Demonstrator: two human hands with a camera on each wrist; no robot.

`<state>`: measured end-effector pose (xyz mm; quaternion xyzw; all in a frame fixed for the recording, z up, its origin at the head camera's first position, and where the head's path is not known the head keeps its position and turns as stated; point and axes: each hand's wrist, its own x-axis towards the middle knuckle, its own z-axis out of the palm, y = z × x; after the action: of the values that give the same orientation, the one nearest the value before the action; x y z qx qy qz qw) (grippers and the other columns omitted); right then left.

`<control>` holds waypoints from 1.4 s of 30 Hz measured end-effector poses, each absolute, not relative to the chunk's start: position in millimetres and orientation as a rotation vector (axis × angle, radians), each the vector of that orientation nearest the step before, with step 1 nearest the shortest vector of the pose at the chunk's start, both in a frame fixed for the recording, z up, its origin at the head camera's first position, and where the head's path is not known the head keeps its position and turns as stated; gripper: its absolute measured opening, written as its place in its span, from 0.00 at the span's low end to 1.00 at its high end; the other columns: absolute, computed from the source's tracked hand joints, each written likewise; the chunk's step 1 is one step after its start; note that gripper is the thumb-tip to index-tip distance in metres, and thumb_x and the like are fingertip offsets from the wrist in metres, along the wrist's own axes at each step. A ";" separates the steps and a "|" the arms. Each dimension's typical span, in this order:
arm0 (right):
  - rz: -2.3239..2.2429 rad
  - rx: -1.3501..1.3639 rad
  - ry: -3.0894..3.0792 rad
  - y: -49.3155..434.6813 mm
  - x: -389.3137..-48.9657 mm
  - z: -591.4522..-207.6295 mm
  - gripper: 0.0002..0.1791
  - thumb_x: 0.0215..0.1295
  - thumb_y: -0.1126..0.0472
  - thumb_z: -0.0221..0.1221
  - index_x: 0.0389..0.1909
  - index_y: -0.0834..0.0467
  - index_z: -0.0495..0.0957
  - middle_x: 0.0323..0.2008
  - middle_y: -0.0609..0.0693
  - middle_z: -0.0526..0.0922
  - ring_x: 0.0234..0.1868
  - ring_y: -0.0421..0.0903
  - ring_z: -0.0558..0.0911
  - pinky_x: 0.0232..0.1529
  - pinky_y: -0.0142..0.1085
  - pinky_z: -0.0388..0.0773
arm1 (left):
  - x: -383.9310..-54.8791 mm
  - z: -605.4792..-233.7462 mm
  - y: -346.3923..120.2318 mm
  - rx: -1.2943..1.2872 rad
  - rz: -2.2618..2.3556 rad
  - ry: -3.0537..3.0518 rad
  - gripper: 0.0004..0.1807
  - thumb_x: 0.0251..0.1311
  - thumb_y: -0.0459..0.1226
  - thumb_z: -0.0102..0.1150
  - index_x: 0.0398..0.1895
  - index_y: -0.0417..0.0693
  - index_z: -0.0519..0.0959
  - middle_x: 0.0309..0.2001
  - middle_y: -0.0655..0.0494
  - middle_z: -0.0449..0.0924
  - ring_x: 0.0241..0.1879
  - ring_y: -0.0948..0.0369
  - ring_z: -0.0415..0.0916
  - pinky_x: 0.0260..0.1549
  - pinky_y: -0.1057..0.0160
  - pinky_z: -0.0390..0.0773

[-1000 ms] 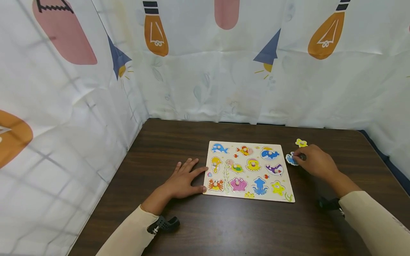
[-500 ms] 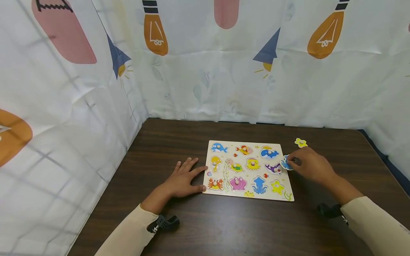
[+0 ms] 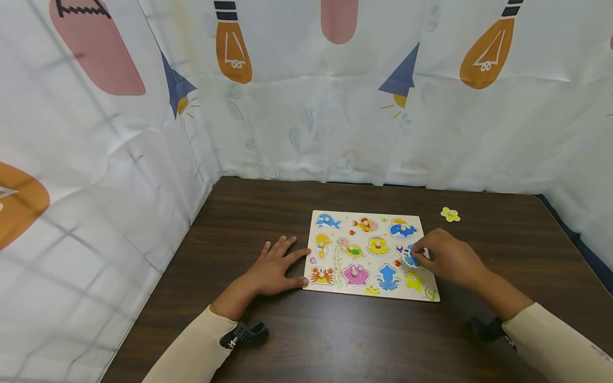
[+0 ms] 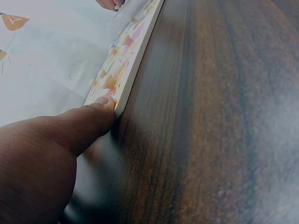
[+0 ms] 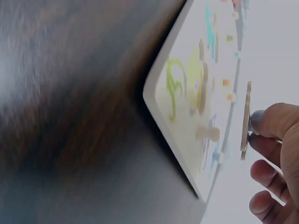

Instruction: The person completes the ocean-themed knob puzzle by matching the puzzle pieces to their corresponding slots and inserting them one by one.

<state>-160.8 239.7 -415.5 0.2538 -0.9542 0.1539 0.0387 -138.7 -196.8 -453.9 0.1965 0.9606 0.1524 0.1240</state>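
Observation:
My right hand [image 3: 452,259] pinches a blue squid-shaped puzzle piece [image 3: 410,257] with thumb and fingertips. In the right wrist view the thin wooden piece [image 5: 246,121] is edge-on, raised above the board. Below it lies the wooden sea-animal puzzle board [image 3: 369,296], and the held piece partly hides the purple whale picture. My left hand [image 3: 275,270] lies with fingers spread, its thumb and index fingertip touching the board's left edge. In the left wrist view the thumb [image 4: 93,116] presses at the board's corner. Several knobbed pieces, such as the pink shell [image 3: 356,275], sit in the board.
A yellow star-shaped piece [image 3: 450,214] lies on the dark wooden table [image 3: 373,340], beyond the board's right side. A printed white curtain [image 3: 306,127] hangs behind the table and along its left side.
My right hand has lifted the blue squid piece from beside the board and carried it left, over the board's right part. The left hand stays in place.

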 end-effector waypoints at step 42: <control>0.486 1.115 -2.840 189.9 -144.9 -443.6 0.07 0.58 0.55 0.75 0.37 0.46 0.89 0.37 0.35 0.84 0.44 0.39 0.79 0.40 0.36 0.83 | -138.6 -452.5 -197.6 0.616 0.484 2.807 0.42 0.63 0.68 0.57 0.79 0.69 0.63 0.82 0.48 0.46 0.81 0.46 0.36 0.74 0.37 0.35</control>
<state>-144.9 189.9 -443.6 0.3607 -0.9190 0.1572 0.0260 -138.6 -197.6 -452.5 0.2102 0.9569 0.1651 0.1133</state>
